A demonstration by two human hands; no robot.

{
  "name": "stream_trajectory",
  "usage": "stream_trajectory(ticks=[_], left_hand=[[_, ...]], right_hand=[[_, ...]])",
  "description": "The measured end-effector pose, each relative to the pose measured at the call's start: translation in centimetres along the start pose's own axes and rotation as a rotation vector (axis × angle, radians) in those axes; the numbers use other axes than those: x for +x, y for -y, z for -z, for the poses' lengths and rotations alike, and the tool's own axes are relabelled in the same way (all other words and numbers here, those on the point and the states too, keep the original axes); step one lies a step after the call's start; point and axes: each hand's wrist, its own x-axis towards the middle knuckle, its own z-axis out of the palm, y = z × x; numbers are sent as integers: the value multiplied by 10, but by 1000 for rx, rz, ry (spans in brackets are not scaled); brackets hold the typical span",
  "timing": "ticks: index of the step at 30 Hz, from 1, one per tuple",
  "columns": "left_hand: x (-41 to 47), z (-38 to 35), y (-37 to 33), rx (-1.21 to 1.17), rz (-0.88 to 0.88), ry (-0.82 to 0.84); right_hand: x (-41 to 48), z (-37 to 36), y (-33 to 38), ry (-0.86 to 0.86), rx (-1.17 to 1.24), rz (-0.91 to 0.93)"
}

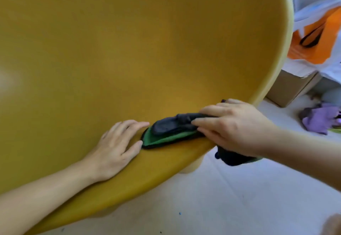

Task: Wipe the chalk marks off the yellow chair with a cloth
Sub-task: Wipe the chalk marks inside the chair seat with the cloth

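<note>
The yellow chair (129, 50) fills most of the view, its curved seat and back very close to the camera. A dark cloth with a green face (166, 133) lies bunched on the seat near the front edge. My right hand (234, 126) presses down on the cloth's right part and grips it, and a dark end of the cloth hangs below the chair edge. My left hand (116, 146) rests flat on the seat just left of the cloth, fingers spread and touching its edge. No chalk marks show on the visible yellow surface.
Pale floor (239, 198) lies below the chair. At the right stand a cardboard box (289, 89) and an orange and white bag (317, 37), with a purple cloth (319, 120) on the floor beside them.
</note>
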Motion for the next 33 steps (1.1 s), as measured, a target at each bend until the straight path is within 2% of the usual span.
stream_trajectory(ticks=[3, 5, 7, 10, 12, 14, 16, 19, 23, 25, 27, 30, 32, 33], left_hand=[[3, -2, 1, 50, -10, 32], [4, -4, -1, 62, -10, 17], [4, -5, -4, 68, -4, -3], [5, -7, -9, 103, 9, -38], [8, -8, -14, 104, 11, -73], [11, -7, -22, 117, -10, -77], [12, -4, -30, 150, -44, -47], [14, 1, -37, 198, -82, -36], [17, 2, -38, 239, -110, -1], [19, 6, -48, 177, -115, -63], [28, 11, -78, 130, -198, -190], [59, 1, -154, 30, -362, -237], [85, -16, -202, -61, -283, -249], [96, -26, -218, -105, -206, -269]], right_hand=[[5, 28, -56, -94, -52, -325], [8, 28, -58, -141, -85, -427], [9, 16, -30, -85, -65, -387], [5, -4, 19, -3, 150, -180], [4, -8, 22, 18, 232, -66], [1, -4, 5, 2, 148, -18], [-3, 7, -26, -107, 32, -134], [-5, 21, -60, -205, -6, -329], [-1, 24, -65, -161, -11, -491], [-6, 37, -66, -186, 230, -556], [-12, 40, -71, -365, 539, -595], [-18, 29, -78, -623, 706, -765], [-20, 29, -91, -715, 745, -1002], [-21, 35, -100, -692, 776, -1097]])
